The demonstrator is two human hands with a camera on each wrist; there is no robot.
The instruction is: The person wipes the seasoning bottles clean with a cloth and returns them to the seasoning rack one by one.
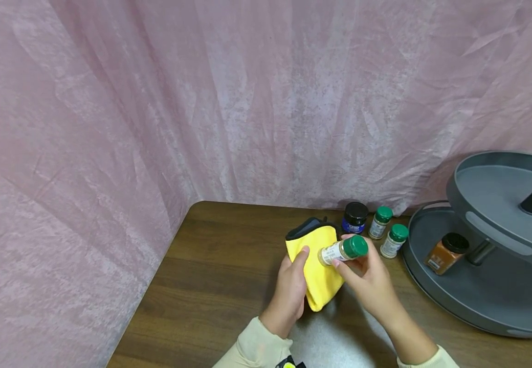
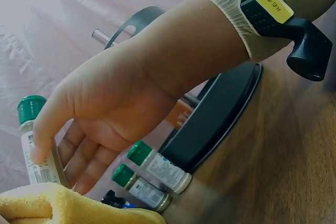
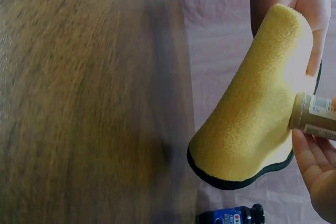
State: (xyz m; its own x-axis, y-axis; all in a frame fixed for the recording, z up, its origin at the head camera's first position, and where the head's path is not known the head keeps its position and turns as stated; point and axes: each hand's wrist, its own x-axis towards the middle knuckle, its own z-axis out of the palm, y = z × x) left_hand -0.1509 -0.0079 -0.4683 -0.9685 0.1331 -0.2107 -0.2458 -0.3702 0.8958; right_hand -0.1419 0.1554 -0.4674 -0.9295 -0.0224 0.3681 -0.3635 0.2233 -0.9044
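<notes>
A yellow cloth (image 1: 320, 278) with a dark border is gripped by my left hand (image 1: 291, 286), its thumb lying on top of the fabric. My right hand (image 1: 371, 281) holds a spice jar (image 1: 332, 254) with a green cap, tilted so the base meets the cloth. In the right wrist view the base of the jar (image 3: 310, 114) touches the yellow cloth (image 3: 252, 103). The left wrist view shows the right thumb and fingers around the jar (image 2: 37, 145), with a fold of cloth (image 2: 89, 208) below it.
Two more green-capped jars, one behind (image 1: 378, 223) and one nearer (image 1: 393, 241), stand right of a dark-lidded jar (image 1: 355, 218). A grey two-tier turntable (image 1: 491, 317) fills the right side; an orange jar (image 1: 447, 254) is on its lower tier. Pink curtain (image 1: 247, 102) hangs behind the wooden table (image 1: 211, 266).
</notes>
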